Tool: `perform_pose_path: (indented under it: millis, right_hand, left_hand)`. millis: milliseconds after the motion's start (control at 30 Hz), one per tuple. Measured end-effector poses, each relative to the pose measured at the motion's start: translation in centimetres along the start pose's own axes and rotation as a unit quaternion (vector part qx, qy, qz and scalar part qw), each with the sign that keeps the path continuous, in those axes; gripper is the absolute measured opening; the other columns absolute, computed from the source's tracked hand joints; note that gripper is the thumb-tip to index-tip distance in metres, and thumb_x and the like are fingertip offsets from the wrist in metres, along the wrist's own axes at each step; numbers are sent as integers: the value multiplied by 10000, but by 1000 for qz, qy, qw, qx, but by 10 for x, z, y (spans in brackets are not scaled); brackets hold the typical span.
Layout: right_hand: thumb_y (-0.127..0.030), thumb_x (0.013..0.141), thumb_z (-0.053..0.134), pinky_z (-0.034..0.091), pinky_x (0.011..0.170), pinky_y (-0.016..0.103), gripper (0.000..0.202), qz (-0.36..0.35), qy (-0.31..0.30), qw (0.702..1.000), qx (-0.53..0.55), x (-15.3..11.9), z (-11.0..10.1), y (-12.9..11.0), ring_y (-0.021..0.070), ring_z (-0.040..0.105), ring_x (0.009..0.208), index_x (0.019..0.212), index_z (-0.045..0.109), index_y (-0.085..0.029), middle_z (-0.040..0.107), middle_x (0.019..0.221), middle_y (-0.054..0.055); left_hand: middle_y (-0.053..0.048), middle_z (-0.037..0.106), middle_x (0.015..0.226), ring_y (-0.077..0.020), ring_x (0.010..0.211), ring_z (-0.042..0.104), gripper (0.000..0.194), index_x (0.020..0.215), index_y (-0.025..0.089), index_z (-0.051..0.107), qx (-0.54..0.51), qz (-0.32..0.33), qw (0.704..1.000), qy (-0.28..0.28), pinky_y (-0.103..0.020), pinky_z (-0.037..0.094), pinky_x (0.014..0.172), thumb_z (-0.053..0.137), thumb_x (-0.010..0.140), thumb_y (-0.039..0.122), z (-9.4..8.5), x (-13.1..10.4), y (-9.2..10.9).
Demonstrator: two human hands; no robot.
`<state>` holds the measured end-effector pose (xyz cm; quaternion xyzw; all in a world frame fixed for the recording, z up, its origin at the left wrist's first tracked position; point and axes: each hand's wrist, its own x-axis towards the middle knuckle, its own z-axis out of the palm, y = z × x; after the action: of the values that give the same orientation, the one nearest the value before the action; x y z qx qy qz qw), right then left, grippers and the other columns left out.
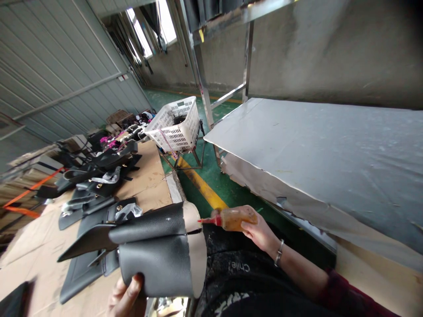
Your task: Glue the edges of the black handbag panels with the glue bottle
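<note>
A black leather piece [158,264] with a pale beige band along its right edge is held up at the lower middle by my left hand [127,295], whose thumb and fingers close on its lower edge. My right hand [259,231] is wrapped round a squeeze bottle [236,219] of amber liquid. The bottle lies nearly level, its red nozzle pointing left at the beige band, close to a dark slit; whether the tip touches is unclear.
Black leather parts [89,204] with metal fittings lie on a cardboard-covered table [148,171] at left. Beyond it stands a white plastic basket [175,127]. A grey-covered table [317,154] fills the right, beside a metal frame [205,83].
</note>
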<state>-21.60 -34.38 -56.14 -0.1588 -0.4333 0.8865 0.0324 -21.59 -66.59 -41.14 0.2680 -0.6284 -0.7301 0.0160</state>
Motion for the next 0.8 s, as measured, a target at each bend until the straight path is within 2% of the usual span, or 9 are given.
perform_pose_path:
  millis: [100, 200, 300, 367, 433, 500, 600, 700, 800]
  right_hand:
    - [-476, 567, 943, 315, 392, 193, 563, -5, -44, 998, -42, -7, -1, -2, 79, 438, 462, 944, 605, -231, 594, 661, -51]
    - [-473, 593, 936, 327, 398, 201, 543, -13, -66, 994, -89, -12, 0, -4, 79, 438, 459, 935, 593, -227, 604, 670, -48]
    - [-470, 595, 941, 407, 445, 222, 530, -37, -51, 992, -112, -14, 2, -8, 113, 513, 539, 908, 589, -229, 638, 738, -25]
    - [-449, 566, 961, 504, 545, 260, 537, -64, -25, 990, -123, -15, 3, -10, 157, 590, 652, 887, 590, -232, 658, 787, -11]
    - [-429, 548, 974, 551, 625, 292, 539, -81, -2, 988, -133, -16, 2, -13, 184, 622, 719, 875, 592, -236, 660, 794, -9]
    - [-430, 572, 962, 540, 586, 287, 523, -79, 6, 988, -132, -17, -2, -15, 175, 606, 672, 898, 598, -243, 647, 772, -15]
    - [-437, 616, 927, 440, 457, 251, 496, -73, -6, 989, -132, -21, -9, -18, 145, 525, 562, 949, 610, -250, 612, 720, -27]
    - [-411, 586, 932, 464, 513, 268, 496, -83, -29, 985, -151, -23, -11, -19, 162, 550, 614, 926, 612, -244, 630, 745, -18]
    - [-393, 558, 946, 504, 617, 298, 497, -82, -39, 982, -168, -25, -6, -20, 189, 593, 694, 885, 605, -240, 655, 773, -11]
  left_hand:
    - [27, 797, 761, -171, 723, 739, 454, 753, 286, 797, -1, 15, 1000, -3, -172, 581, 760, 994, 401, 495, 7, -3, 6]
    - [17, 796, 762, -180, 739, 744, 460, 721, 267, 778, -2, 19, 1000, -5, -177, 581, 765, 988, 398, 518, 13, -5, 11]
    - [26, 803, 794, -181, 778, 749, 430, 759, 289, 785, -3, 20, 1000, -10, -182, 578, 790, 975, 448, 517, 12, -3, 12]
    - [48, 808, 825, -167, 803, 750, 432, 833, 324, 799, -4, 15, 1000, -8, -166, 566, 808, 961, 485, 521, 10, -2, 13]
    - [64, 809, 838, -166, 816, 751, 447, 883, 350, 804, -5, 15, 1000, -5, -161, 564, 813, 958, 496, 512, 10, -2, 15]
    - [60, 809, 830, -192, 863, 756, 435, 891, 360, 807, -5, 24, 1000, -3, -186, 573, 833, 958, 502, 482, 12, -3, 18]
    - [27, 812, 844, -282, 1016, 744, 414, 879, 348, 813, 1, 30, 1000, -5, -298, 591, 920, 952, 507, 464, 18, -5, 21]
    - [-6, 817, 891, -358, 1139, 698, 433, 880, 332, 816, 3, 26, 1000, -12, -404, 590, 973, 954, 495, 472, 21, -4, 23]
    - [-18, 820, 921, -343, 1160, 691, 429, 878, 315, 812, 5, 19, 1000, -13, -363, 591, 961, 951, 508, 479, 19, -1, 21]
